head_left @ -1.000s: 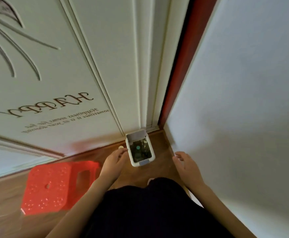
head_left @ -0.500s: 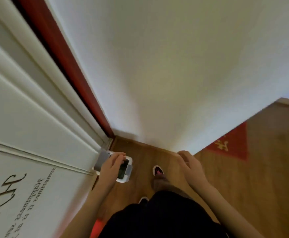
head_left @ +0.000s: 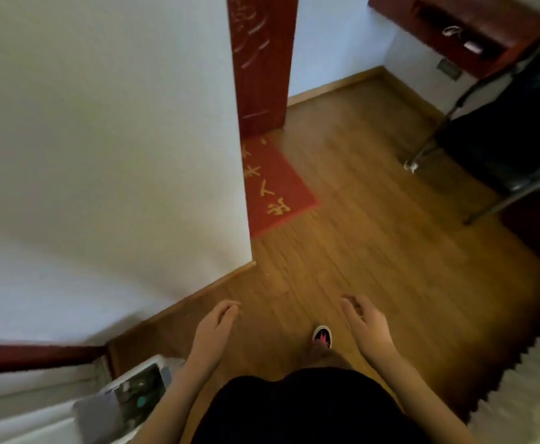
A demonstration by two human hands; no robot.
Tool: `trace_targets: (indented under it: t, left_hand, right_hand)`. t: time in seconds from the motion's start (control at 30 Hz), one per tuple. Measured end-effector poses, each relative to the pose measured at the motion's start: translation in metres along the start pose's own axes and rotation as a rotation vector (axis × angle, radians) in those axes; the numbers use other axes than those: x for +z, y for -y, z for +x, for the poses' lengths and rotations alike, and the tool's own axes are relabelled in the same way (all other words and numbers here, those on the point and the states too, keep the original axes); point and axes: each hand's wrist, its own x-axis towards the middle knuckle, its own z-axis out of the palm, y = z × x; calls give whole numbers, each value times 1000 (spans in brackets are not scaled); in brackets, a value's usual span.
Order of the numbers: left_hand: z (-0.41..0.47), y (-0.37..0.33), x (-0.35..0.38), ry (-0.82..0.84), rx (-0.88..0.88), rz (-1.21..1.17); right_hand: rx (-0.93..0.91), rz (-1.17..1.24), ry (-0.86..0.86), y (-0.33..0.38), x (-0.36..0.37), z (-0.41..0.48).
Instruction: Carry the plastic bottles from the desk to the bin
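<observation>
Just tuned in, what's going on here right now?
A person stands on a wooden floor with both hands empty: left hand and right hand hang open in front of them. The white bin, open with bottles inside, sits at the lower left by the wall. No bottle is being carried.

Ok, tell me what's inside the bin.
The bin is open. Inside is a dark jumble with a teal spot, too blurred to name. The left arm covers its near corner; what lies deeper is hidden.

Red mat (head_left: 278,187) with gold characters, white bin (head_left: 111,398)
</observation>
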Motion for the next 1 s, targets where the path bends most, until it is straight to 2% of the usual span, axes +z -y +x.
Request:
trace_targets:
  t: [0.13, 0.23, 0.4, 0.53, 0.63, 0.87, 1.0]
  left_hand:
    - [53, -50, 52, 169, 93, 74]
    - [91, -81, 105, 230, 120, 118]
    - [143, -143, 191, 227, 3, 34]
    - [188, -190, 225, 227, -23, 28]
    - [228, -217, 234, 159, 8, 42]
    - [348, -269, 253, 136, -25, 37]
    - [439, -326, 267, 157, -2, 22]
  right_hand:
    - [126, 65, -118, -37, -50, 20]
    - [234, 125, -183, -68, -92, 48]
    - [337, 201, -217, -92, -166, 117]
    - [288, 224, -221, -74, -224, 187]
    - [241, 236, -208, -53, -256, 241]
    - [182, 243, -198, -21, -289, 387]
    - [189, 234, -203, 6, -309, 477]
